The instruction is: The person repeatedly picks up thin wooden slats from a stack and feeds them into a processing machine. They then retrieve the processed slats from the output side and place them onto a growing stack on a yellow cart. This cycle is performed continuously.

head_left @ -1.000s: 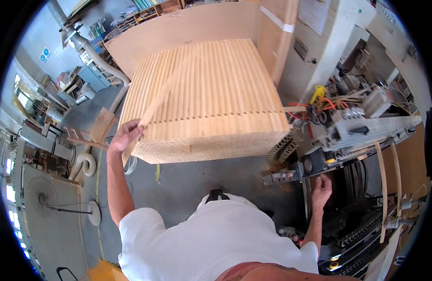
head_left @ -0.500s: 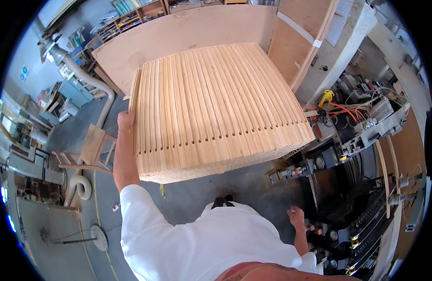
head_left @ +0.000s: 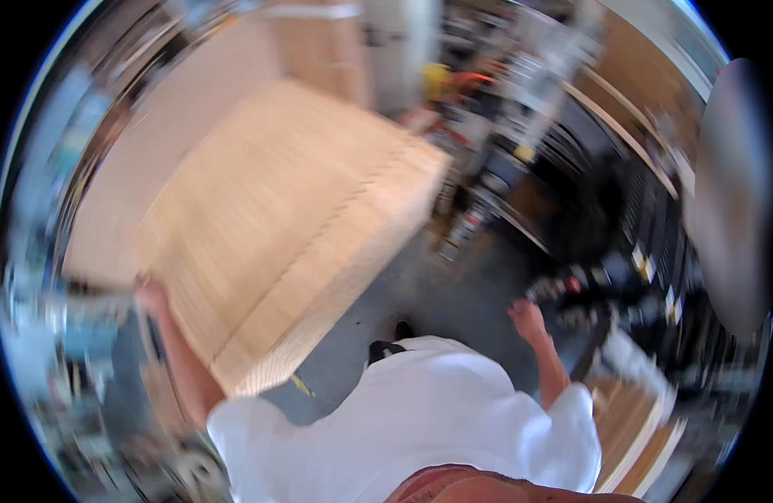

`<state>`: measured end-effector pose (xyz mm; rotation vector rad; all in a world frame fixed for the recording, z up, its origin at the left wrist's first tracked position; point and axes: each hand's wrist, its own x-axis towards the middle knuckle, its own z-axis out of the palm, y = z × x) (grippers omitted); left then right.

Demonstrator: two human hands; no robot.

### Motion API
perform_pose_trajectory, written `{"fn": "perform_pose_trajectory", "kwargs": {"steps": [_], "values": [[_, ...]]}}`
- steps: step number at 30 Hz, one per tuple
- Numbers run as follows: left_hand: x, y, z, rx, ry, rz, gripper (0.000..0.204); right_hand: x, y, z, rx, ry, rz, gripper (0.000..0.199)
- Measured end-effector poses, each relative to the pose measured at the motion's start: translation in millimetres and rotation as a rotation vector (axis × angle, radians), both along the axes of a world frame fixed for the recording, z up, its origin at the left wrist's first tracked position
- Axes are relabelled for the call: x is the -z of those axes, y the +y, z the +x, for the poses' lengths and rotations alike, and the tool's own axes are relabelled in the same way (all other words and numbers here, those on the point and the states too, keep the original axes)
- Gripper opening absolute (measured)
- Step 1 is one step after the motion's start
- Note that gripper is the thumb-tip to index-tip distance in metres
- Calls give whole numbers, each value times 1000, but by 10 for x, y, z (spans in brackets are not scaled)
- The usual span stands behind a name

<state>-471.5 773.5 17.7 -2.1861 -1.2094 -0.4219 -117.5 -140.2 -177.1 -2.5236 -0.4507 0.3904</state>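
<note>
A large stack of pale wooden slats (head_left: 277, 226) stands ahead and to the left, with a row of small holes along its near end. My left hand (head_left: 153, 298) is at the stack's left edge; motion smears its fingers, so whether it grips a slat does not show. Over the floor to the right of the stack, my right hand (head_left: 527, 320) hangs with its fingers curled in and nothing visible in them. It is nearest to the machine parts on the right.
A tall pale board (head_left: 143, 184) stands behind the stack. Machinery (head_left: 499, 180) with a yellow part (head_left: 437, 82) lines the right side. Wooden boards (head_left: 634, 427) are at the lower right. A blurred grey shape (head_left: 734, 201) fills the right rim.
My view has swung to the right, so the stack appears turned and farther left. More of the machinery and the wooden boards at lower right have come into view. My left hand remains at the stack's edge.
</note>
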Motion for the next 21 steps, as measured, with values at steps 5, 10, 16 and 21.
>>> {"fn": "perform_pose_trajectory", "kwargs": {"steps": [5,10,16,21], "values": [[-1187,-3275,2506,738,-1018,-640,40,-1027,-347,-446,302,-136,66,34],[-692,-5420,3520,1342,-505,-1016,28,-1393,-1264,-889,559,-552,-7,34],[296,-7742,3904,1523,50,-1756,28,-1859,-2365,-2358,1128,-719,-432,34],[548,-8864,3896,1688,483,-1835,28,-1602,-2538,-3603,1501,-358,-751,43]]}}
